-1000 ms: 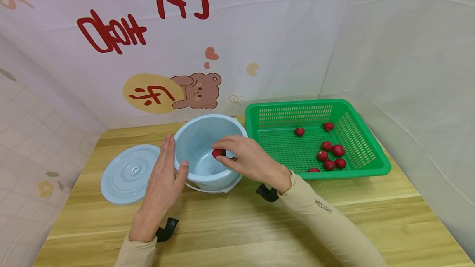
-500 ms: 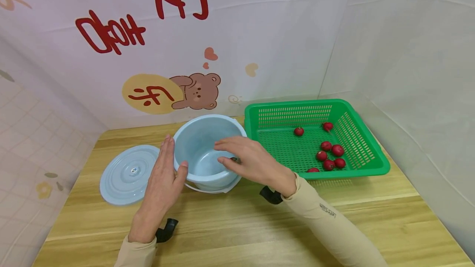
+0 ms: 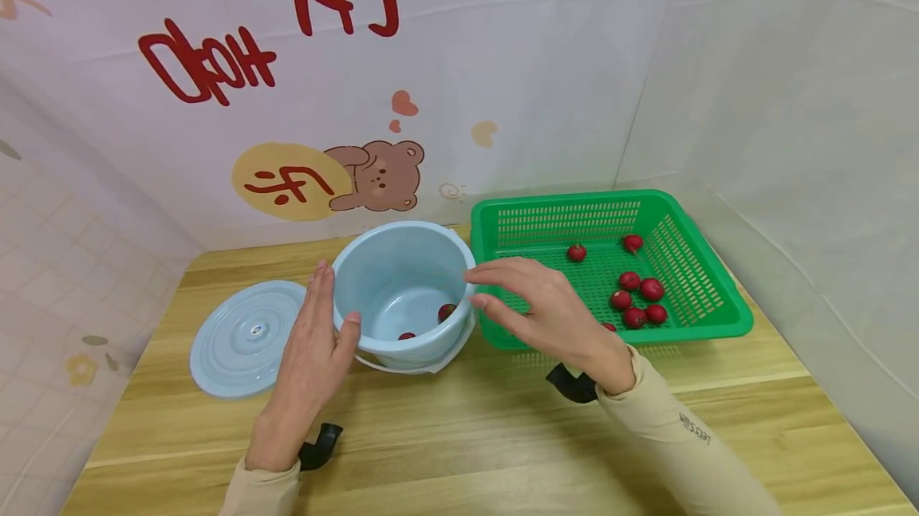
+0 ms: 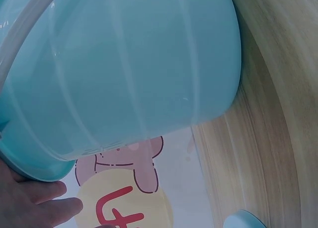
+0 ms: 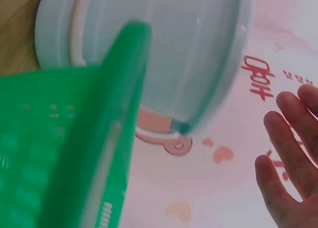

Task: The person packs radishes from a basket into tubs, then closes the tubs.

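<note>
Since half a second ago, the right hand has drawn rightward from over the bucket, and two radishes now show inside it. At the far left of the wooden table lies a round blue lid, flat, its small knob upward. Just right of it, the left hand rests against the bucket's left rim, fingers straight and together, thumb apart, gripping nothing. Light blue and upright, the bucket stands right of that hand; its white handle hangs down on the near side. One radish sits at the right of its floor, the other, mostly hidden by the near rim, further left. Above the gap right of the bucket, the right hand has its fingers and thumb spread wide, holding nothing. At the right is a green basket, just beside the bucket. Eight radishes lie in it, one partly hidden at the near side; most cluster toward the right.
</note>
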Demonstrator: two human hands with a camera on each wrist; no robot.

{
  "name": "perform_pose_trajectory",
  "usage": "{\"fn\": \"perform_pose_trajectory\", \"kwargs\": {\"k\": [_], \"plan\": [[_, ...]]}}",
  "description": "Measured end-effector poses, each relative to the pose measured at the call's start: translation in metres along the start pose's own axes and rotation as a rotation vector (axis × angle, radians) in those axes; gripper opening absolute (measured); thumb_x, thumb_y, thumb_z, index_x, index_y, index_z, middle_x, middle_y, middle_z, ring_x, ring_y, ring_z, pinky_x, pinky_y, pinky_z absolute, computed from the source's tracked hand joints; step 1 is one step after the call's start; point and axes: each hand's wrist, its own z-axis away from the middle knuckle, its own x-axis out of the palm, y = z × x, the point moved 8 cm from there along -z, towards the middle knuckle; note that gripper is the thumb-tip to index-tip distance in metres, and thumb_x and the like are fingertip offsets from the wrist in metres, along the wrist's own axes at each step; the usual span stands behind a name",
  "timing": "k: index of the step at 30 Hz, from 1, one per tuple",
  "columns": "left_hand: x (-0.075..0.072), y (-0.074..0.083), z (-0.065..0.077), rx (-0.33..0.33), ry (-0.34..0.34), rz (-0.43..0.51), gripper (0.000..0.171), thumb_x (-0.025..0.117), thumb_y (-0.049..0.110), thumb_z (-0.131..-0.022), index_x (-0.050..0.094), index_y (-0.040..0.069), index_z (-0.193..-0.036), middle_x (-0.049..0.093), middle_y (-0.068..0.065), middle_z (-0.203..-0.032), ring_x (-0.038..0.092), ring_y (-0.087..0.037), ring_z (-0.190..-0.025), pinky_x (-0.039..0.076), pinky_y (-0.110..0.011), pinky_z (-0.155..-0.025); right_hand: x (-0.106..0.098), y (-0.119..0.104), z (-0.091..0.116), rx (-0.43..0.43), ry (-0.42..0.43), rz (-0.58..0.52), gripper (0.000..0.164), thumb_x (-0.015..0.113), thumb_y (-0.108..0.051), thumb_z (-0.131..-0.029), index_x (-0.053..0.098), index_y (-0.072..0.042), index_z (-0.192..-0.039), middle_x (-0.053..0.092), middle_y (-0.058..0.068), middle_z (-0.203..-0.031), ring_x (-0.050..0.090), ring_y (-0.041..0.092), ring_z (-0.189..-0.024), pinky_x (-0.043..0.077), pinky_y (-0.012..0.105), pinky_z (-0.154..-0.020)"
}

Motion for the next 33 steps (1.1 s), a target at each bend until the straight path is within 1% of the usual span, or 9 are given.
{"fn": "perform_pose_trajectory", "kwargs": {"k": [6,10,15,16,19,22,23,29,33], "plan": [[-0.001,0.0,0.0,0.008,0.006,0.0,0.069,0.049,0.028,-0.106,0.022,-0.002,-0.163,0.017,-0.013,-0.172,0.019,-0.035,-0.157,0.023,-0.057,-0.123,-0.026,0.004,0.012,0.003,0.031,0.027,0.032,0.066,-0.033,-0.103,0.074,-0.01,-0.124,0.072,0.001,-0.125,0.065,0.021,-0.121,0.053,0.035,-0.1],[-0.001,0.0,0.0,0.01,0.008,0.002,0.069,0.049,0.028,-0.106,0.022,-0.002,-0.163,0.017,-0.013,-0.172,0.019,-0.035,-0.157,0.024,-0.057,-0.123,-0.041,0.011,0.021,0.021,0.049,0.04,0.027,0.073,-0.02,-0.097,0.075,-0.01,-0.123,0.073,0.002,-0.124,0.066,0.02,-0.119,0.048,0.026,-0.104],[-0.001,0.0,0.0,0.01,0.003,0.001,0.069,0.048,0.028,-0.106,0.021,-0.001,-0.163,0.017,-0.013,-0.172,0.019,-0.036,-0.157,0.024,-0.058,-0.123,-0.057,0.021,0.034,0.052,0.074,0.07,0.033,0.078,-0.007,-0.09,0.075,-0.011,-0.122,0.074,0.002,-0.122,0.067,0.02,-0.116,0.045,0.02,-0.103],[-0.001,0.0,0.0,0.009,0.001,0.001,0.07,0.048,0.028,-0.106,0.021,-0.001,-0.163,0.017,-0.013,-0.172,0.019,-0.036,-0.157,0.023,-0.058,-0.123,-0.06,0.023,0.036,0.055,0.08,0.08,0.033,0.078,-0.007,-0.09,0.075,-0.012,-0.122,0.074,0.002,-0.122,0.067,0.02,-0.116,0.047,0.019,-0.1],[-0.001,0.0,0.0,0.007,-0.003,0.003,0.07,0.048,0.028,-0.106,0.021,-0.001,-0.163,0.016,-0.013,-0.172,0.019,-0.036,-0.157,0.023,-0.057,-0.123,-0.068,0.029,0.045,0.068,0.097,0.101,0.033,0.077,-0.007,-0.09,0.075,-0.013,-0.122,0.074,0.001,-0.121,0.066,0.019,-0.117,0.051,0.014,-0.076],[0.0,0.0,0.0,0.007,-0.005,0.002,0.07,0.048,0.028,-0.106,0.02,-0.001,-0.163,0.016,-0.014,-0.172,0.018,-0.036,-0.157,0.023,-0.057,-0.123,-0.076,0.034,0.051,0.083,0.11,0.11,0.032,0.077,-0.009,-0.091,0.075,-0.014,-0.123,0.074,0.001,-0.121,0.066,0.013,-0.114,0.045,0.015,-0.059],[0.0,0.0,0.0,0.008,-0.005,0.002,0.07,0.048,0.028,-0.106,0.02,-0.001,-0.163,0.016,-0.014,-0.172,0.018,-0.036,-0.157,0.023,-0.057,-0.123,-0.078,0.036,0.053,0.086,0.115,0.11,0.032,0.078,-0.01,-0.091,0.076,-0.014,-0.123,0.074,0.001,-0.12,0.066,0.009,-0.109,0.043,0.015,-0.058],[0.0,0.0,-0.001,0.013,0.002,0.006,0.07,0.049,0.027,-0.106,0.021,-0.001,-0.163,0.017,-0.014,-0.172,0.019,-0.036,-0.157,0.023,-0.057,-0.123,-0.088,0.046,0.063,0.106,0.122,0.129,0.029,0.076,-0.018,-0.094,0.076,-0.014,-0.123,0.075,-0.002,-0.117,0.06,0.001,-0.087,0.042,0.017,-0.068],[0.0,0.0,0.0,0.014,0.004,0.004,0.07,0.049,0.028,-0.106,0.021,-0.001,-0.163,0.017,-0.014,-0.172,0.019,-0.036,-0.157,0.023,-0.057,-0.123,-0.093,0.056,0.071,0.159,0.108,0.176,0.037,0.08,-0.005,-0.087,0.076,-0.015,-0.122,0.075,-0.007,-0.108,0.054,-0.001,-0.075,0.042,0.018,-0.067]]}}
